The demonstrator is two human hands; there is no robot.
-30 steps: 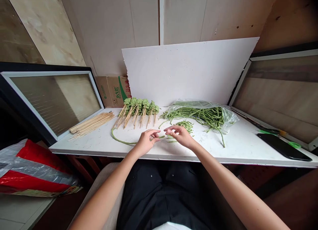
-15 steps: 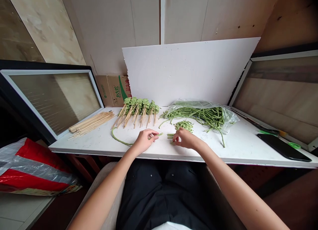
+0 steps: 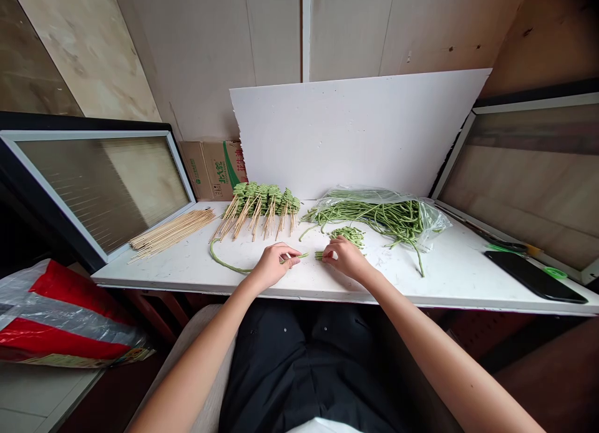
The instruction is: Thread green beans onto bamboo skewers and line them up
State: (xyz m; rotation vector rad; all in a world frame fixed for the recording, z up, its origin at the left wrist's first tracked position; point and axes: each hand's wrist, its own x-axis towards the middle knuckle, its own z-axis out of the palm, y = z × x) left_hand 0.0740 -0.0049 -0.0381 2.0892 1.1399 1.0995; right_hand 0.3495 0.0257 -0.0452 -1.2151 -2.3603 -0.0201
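Observation:
My left hand [image 3: 272,264] is closed in a pinch on a long green bean [image 3: 224,262] that curls away to the left on the white table [image 3: 449,277]. My right hand [image 3: 345,257] rests on the table with its fingers closed on short cut bean pieces [image 3: 319,255]. A small heap of cut bean pieces [image 3: 349,234] lies just behind that hand. Behind the hands are a row of finished bean skewers [image 3: 262,203] and an open plastic bag of long beans [image 3: 384,213].
A bundle of bare bamboo skewers [image 3: 171,232] lies at the table's left. A black phone [image 3: 533,275] and green-handled tool [image 3: 510,248] are at the right. A white board [image 3: 355,130] leans behind; glass panels flank both sides. A red and clear bag [image 3: 56,314] sits lower left.
My right hand dropped from above the table onto the cut bean pieces and closed on them. My left hand stayed where it was, holding the long bean.

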